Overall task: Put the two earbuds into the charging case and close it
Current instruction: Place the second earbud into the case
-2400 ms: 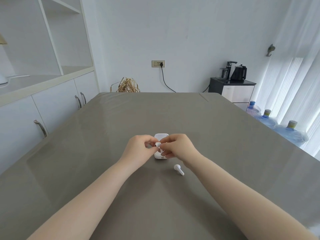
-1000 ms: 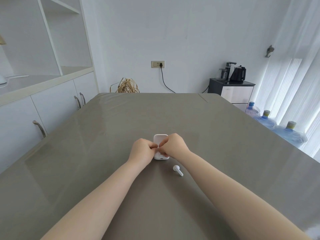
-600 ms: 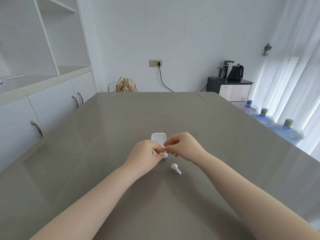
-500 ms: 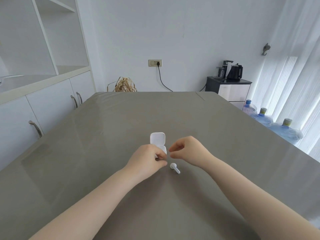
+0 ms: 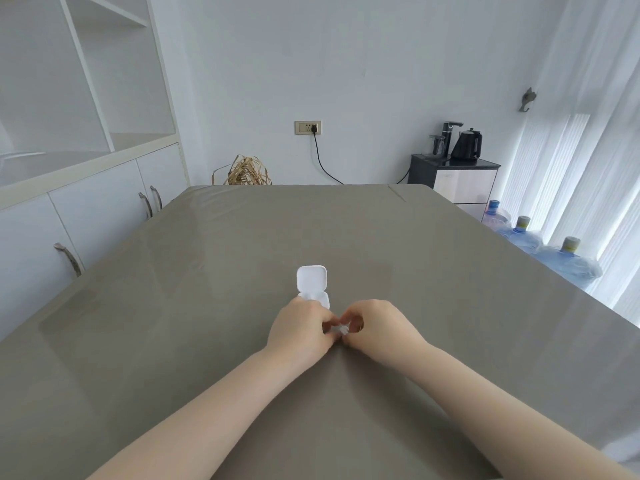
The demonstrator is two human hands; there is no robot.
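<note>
The white charging case (image 5: 312,284) lies on the table with its lid flipped open away from me. Its base is partly hidden behind my left hand (image 5: 300,332). Just in front of the case, a white earbud (image 5: 342,329) sits low over the table, pinched between the fingertips of both hands. My right hand (image 5: 379,328) grips it from the right, and my left thumb and forefinger touch it from the left. Only a small piece of this earbud shows. I see no other earbud, and the inside of the case is hidden.
The grey table (image 5: 450,306) stretches wide around the hands. White cabinets (image 5: 86,216) stand to the left. Beyond the table's right edge are several water bottles (image 5: 568,261) and a dark stand with a kettle (image 5: 465,145).
My right hand left the case, dropped to the loose earbud on the table and closed on it. My left hand slid back from the case to meet it. The case stays open.
</note>
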